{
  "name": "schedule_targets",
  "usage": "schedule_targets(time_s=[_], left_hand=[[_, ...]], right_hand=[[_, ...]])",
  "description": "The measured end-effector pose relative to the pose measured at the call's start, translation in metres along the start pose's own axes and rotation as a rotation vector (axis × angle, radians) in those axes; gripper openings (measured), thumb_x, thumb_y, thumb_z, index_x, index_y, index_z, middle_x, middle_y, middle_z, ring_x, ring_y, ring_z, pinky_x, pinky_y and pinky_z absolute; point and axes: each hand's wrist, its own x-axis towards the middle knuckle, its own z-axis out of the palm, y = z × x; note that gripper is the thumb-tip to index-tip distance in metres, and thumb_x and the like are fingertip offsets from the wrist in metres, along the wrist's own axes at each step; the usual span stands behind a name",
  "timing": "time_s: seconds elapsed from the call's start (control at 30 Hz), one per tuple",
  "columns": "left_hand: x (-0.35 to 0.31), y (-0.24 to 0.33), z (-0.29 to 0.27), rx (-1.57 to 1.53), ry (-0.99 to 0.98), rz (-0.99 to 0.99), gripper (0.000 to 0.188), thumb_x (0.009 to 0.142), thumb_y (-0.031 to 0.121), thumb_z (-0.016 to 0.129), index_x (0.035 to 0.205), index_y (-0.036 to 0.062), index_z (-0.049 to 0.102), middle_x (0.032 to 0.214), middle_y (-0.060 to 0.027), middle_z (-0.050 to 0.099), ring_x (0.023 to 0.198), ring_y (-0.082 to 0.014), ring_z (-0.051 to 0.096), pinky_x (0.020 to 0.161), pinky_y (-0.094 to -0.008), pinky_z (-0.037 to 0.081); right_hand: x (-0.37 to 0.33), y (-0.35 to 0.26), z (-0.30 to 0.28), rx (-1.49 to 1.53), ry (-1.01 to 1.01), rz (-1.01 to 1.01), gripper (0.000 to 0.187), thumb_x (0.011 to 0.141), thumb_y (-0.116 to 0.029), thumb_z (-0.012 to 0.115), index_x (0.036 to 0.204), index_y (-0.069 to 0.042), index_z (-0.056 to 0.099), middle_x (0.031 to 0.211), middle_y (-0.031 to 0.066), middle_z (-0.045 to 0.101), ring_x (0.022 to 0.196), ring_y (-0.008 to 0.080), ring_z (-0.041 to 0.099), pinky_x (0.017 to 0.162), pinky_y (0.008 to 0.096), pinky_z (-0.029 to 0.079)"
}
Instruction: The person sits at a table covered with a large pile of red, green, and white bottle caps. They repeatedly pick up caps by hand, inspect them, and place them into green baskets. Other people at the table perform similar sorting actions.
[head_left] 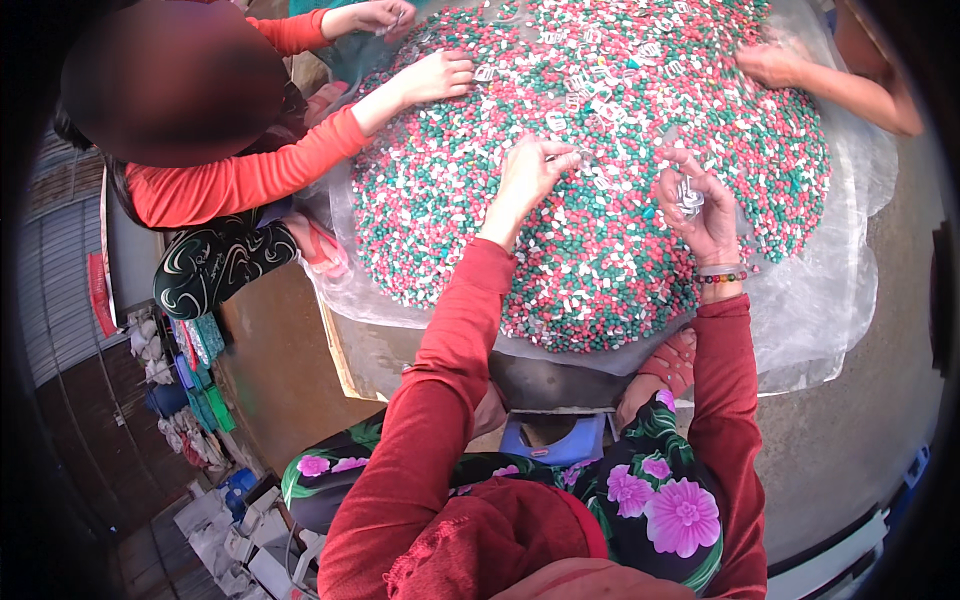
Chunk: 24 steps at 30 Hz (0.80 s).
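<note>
Pellets (620, 235), seemingly smooth plastic.

I'm looking down on a low, flat grey table with a pale, straight left edge (338, 355), bearing a wrinkled, translucent plastic sheet (838, 290). The sheet spreads out wide on the right and shows as a narrower margin on the left. On it I see a broad bed of small red, green and white pellets (590, 270), reaching nearly to the near side. Clear, rectangular plastic frames (600, 85) lie scattered over the pellets, mostly toward the far middle.
</note>
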Motion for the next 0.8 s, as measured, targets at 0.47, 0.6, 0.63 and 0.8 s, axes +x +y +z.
schedule_targets(time_s=[0.47,0.6,0.63,0.8], left_hand=[[-0.015,0.039,-0.038,-1.124,-0.217,-0.259,0.016,0.088,0.020,0.063,0.099,0.0102,0.059,0.077,0.0051,0.056,0.056,-0.0005,0.042,0.042,-0.0154,0.028],[-0.025,0.046,-0.035,-1.255,-0.273,-0.236,0.015,0.088,0.015,0.062,0.101,0.0082,0.058,0.078,0.0032,0.056,0.056,-0.0008,0.040,0.042,-0.0155,0.026],[-0.026,0.049,-0.034,-1.257,-0.277,-0.220,0.015,0.088,0.014,0.063,0.101,0.0079,0.058,0.078,0.0030,0.056,0.055,-0.0008,0.040,0.042,-0.0153,0.027],[-0.031,0.064,-0.022,-0.950,-0.170,-0.194,0.018,0.084,0.014,0.067,0.100,0.0066,0.064,0.086,0.0008,0.061,0.048,-0.0004,0.040,0.041,-0.0158,0.030]], right_hand=[[0.063,0.052,-0.025,-1.762,0.256,-0.381,0.022,0.089,-0.025,0.053,0.089,-0.004,0.059,0.079,0.0137,0.063,0.061,0.0299,0.060,0.051,0.0377,0.048],[0.030,0.024,0.009,-0.350,0.052,-0.037,0.022,0.091,-0.023,0.050,0.094,-0.001,0.054,0.085,0.0145,0.063,0.052,0.0103,0.055,0.031,0.0145,0.031],[0.026,0.024,0.010,-0.188,-0.019,-0.032,0.023,0.091,-0.021,0.049,0.098,0.000,0.054,0.085,0.0163,0.063,0.051,0.0103,0.055,0.031,0.0168,0.034],[0.016,0.029,0.032,-0.245,0.123,0.055,0.030,0.091,-0.024,0.052,0.106,0.002,0.057,0.081,0.0111,0.064,0.051,0.0079,0.055,0.032,0.0173,0.035]])
